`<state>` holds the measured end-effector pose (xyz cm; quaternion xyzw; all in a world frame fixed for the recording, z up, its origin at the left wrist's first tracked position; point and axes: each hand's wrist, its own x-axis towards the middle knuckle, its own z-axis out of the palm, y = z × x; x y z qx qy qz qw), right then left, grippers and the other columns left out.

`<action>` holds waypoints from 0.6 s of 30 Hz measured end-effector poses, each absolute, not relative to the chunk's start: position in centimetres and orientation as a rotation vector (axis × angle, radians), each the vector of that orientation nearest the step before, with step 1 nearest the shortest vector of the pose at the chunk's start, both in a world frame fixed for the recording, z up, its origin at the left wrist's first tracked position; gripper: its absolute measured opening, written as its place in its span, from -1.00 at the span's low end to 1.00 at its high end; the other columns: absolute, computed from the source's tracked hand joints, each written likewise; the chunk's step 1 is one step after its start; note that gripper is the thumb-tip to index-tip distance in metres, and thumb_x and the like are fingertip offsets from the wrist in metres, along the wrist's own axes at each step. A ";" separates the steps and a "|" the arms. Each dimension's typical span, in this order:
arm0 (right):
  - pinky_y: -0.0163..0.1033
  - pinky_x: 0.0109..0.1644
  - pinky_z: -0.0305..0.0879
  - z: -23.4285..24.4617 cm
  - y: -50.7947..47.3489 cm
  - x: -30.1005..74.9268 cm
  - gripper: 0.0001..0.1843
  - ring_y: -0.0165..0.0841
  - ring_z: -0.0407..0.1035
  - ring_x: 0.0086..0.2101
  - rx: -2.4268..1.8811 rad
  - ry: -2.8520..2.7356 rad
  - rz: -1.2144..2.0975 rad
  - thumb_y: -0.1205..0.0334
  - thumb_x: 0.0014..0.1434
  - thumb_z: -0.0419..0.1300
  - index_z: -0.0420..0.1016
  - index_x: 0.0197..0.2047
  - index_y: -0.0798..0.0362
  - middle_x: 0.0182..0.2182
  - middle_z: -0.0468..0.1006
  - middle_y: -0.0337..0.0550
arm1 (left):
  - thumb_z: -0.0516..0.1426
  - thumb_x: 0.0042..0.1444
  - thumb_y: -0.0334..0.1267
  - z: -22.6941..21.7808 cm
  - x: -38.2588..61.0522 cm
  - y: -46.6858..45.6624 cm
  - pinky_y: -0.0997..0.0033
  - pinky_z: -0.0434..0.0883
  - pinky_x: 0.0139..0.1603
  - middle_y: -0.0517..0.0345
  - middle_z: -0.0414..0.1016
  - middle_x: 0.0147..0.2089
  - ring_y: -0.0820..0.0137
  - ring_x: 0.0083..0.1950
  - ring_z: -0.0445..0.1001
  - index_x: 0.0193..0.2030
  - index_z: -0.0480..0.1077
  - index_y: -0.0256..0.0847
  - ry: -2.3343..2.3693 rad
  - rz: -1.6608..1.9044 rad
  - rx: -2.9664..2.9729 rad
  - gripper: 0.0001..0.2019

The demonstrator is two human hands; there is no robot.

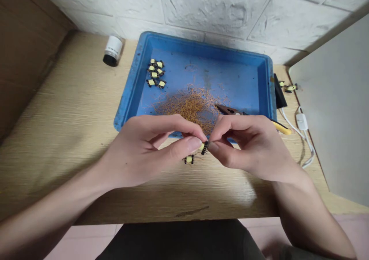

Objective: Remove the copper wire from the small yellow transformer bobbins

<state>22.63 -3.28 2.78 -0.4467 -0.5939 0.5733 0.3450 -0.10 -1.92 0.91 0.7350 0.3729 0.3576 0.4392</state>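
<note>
My left hand (161, 148) pinches a small transformer (204, 147), with yellow tape and a black pinned base, between thumb and forefinger. Thumb and forefinger of my right hand (245, 146) are closed right at its pin side; what they grip there is too small to make out. Just below, a second small transformer (189, 159) lies on the table with thin wires around it. Behind my hands, a heap of short copper-coloured wire bits (187, 104) lies in the blue tray (201, 40). Long-nose pliers (227, 110) with a yellow handle rest across the tray's right front, partly hidden by my right hand.
Several more transformers (155, 74) sit at the tray's left. A white bottle with a black cap (112, 51) lies on the wooden table (86, 94). To the right are other transformers (289, 87), a white cable with a switch (301, 121) and a pale panel (340, 106).
</note>
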 end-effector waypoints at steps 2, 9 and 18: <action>-0.31 -0.46 0.27 2.7 -3.3 22.6 -0.83 -0.46 0.33 -0.52 -1.154 -1.547 1.497 0.44 0.13 0.40 0.62 -0.39 -0.03 -0.55 0.50 -0.37 | 0.29 0.31 -0.33 1.0 0.0 -1.9 0.49 0.42 -0.48 0.32 0.68 -0.35 0.43 -0.40 0.59 -0.19 0.67 0.02 0.919 0.890 1.821 -0.87; -0.30 -0.44 0.32 2.2 -3.3 22.6 -0.86 -0.45 0.35 -0.51 -1.127 -1.539 1.524 0.38 0.16 0.45 0.63 -0.36 -0.03 -0.54 0.52 -0.35 | 0.29 0.29 -0.32 1.3 0.2 -1.8 0.48 0.40 -0.52 0.28 0.68 -0.39 0.42 -0.44 0.57 -0.25 0.65 -0.01 0.895 0.893 1.789 -0.88; -0.29 -0.44 0.27 2.2 -3.3 22.5 -0.83 -0.43 0.32 -0.50 -1.084 -1.463 1.668 0.36 0.13 0.49 0.59 -0.37 -0.02 -0.54 0.51 -0.34 | 0.28 0.32 -0.34 1.5 0.2 -1.6 0.50 0.41 -0.52 0.31 0.68 -0.40 0.42 -0.45 0.58 -0.24 0.63 -0.01 0.843 0.864 1.768 -0.87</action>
